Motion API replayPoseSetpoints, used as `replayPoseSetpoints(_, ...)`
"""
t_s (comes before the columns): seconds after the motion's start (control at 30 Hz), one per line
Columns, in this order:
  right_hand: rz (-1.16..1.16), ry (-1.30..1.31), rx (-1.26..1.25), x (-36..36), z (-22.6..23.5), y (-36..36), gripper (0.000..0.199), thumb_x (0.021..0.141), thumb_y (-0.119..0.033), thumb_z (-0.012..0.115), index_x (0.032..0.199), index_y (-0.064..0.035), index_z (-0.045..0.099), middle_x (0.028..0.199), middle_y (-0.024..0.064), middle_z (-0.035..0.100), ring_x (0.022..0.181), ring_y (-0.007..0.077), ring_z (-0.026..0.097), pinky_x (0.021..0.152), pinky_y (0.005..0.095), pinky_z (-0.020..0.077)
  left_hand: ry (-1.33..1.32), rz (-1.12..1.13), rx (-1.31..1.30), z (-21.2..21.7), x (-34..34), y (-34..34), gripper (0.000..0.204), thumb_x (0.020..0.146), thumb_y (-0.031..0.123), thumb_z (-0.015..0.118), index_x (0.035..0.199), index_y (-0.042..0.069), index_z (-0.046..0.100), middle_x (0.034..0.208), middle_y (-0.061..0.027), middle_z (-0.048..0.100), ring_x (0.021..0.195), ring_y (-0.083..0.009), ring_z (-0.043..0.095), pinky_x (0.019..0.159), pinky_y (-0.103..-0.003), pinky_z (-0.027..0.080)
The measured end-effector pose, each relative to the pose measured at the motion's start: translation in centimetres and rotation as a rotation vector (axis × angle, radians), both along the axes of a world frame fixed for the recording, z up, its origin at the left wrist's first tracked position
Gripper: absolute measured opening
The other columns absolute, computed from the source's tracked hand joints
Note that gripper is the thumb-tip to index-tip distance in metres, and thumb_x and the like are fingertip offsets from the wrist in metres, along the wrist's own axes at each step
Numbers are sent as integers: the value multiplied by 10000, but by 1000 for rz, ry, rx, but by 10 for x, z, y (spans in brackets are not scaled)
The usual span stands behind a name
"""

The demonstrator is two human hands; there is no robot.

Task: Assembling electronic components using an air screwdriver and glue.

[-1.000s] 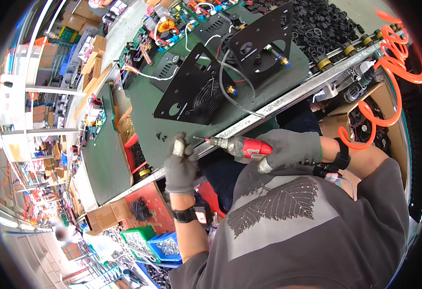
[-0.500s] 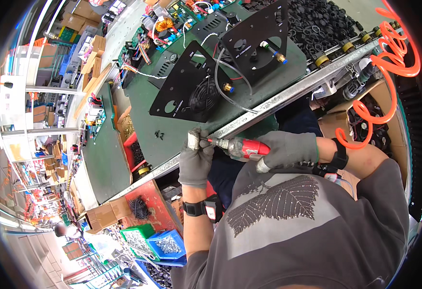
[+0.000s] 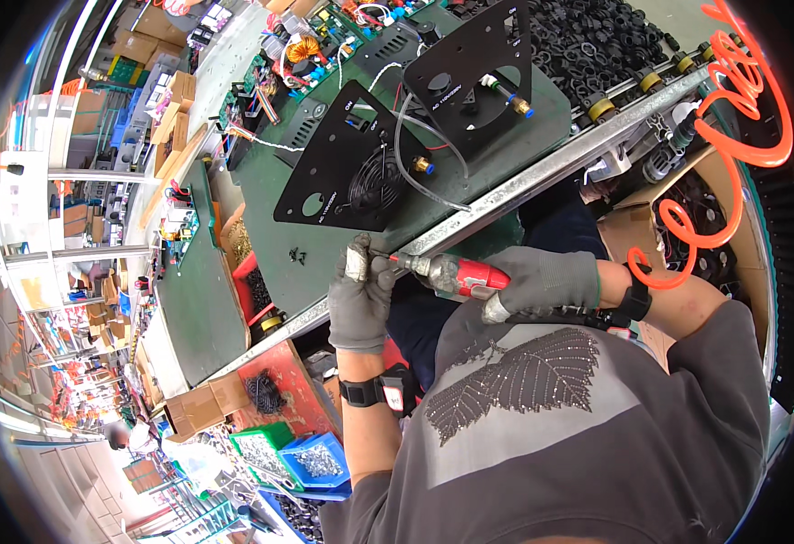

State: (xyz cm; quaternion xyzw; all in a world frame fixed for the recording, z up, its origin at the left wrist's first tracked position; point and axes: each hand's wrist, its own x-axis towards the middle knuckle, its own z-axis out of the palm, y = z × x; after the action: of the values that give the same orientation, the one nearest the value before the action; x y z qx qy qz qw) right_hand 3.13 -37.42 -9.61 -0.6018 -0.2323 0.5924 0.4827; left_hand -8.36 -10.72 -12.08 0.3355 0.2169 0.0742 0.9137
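The left hand (image 3: 359,299), apart from the tool's tip a second ago, now sits right at it, with the red power driver (image 3: 471,275) at its three o'clock. It is curled there; whether it pinches a small part cannot be told. The right hand (image 3: 547,277) grasps the driver throughout, so the work seems centred on that tip, short of the nearer black panel (image 3: 334,163) at twelve o'clock, while small dark pieces (image 3: 298,257) lie on the desk (image 3: 275,283) at ten o'clock
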Motion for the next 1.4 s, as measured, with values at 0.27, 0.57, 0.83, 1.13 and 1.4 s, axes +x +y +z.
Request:
replayPoseSetpoints(0.27, 22, 195, -18, -2, -5, -3, 376, 805, -227, 750, 1076, -21, 591, 711, -20, 549, 597, 51, 508, 523, 244, 414, 45, 43, 184, 17, 4, -13, 268, 1010, 201, 571, 1197, 9, 579, 998, -98, 677, 772, -120, 676, 635, -247, 607)
replayPoseSetpoints(0.57, -53, 147, 75, -7, -17, -7, 302, 768, -208, 744, 961, -17, 612, 686, 4, 552, 578, 75, 510, 515, 259, 409, -64, -41, 65, 10, 5, -12, 297, 1017, 208, 546, 1223, -4, 556, 1028, -133, 680, 812, -177, 701, 658, -278, 604)
replayPoseSetpoints(0.83, -92, -40, 176, -10, -26, -8, 355, 757, -223, 761, 984, 5, 610, 737, 26, 582, 672, 112, 557, 611, 293, 456, -66, -77, 185, 4, 6, -11, 330, 1006, 221, 556, 1248, -3, 554, 1087, -154, 682, 833, -204, 709, 664, -296, 604)
replayPoseSetpoints(1.13, -115, -303, 176, -15, -21, -6, 369, 775, -272, 767, 957, 11, 616, 736, 94, 619, 690, 166, 591, 690, 325, 494, -40, -13, -33, 2, 7, -18, 323, 1006, 239, 562, 1235, 12, 562, 1111, -141, 686, 845, -192, 707, 663, -296, 600)
replayPoseSetpoints(1.4, -89, -250, 150, -13, -17, -4, 372, 768, -262, 773, 972, 7, 616, 768, 101, 628, 692, 159, 581, 685, 320, 486, -29, 15, -86, -3, 5, -15, 268, 1016, 236, 549, 1194, 41, 597, 1133, -113, 673, 877, -190, 685, 730, -280, 597)
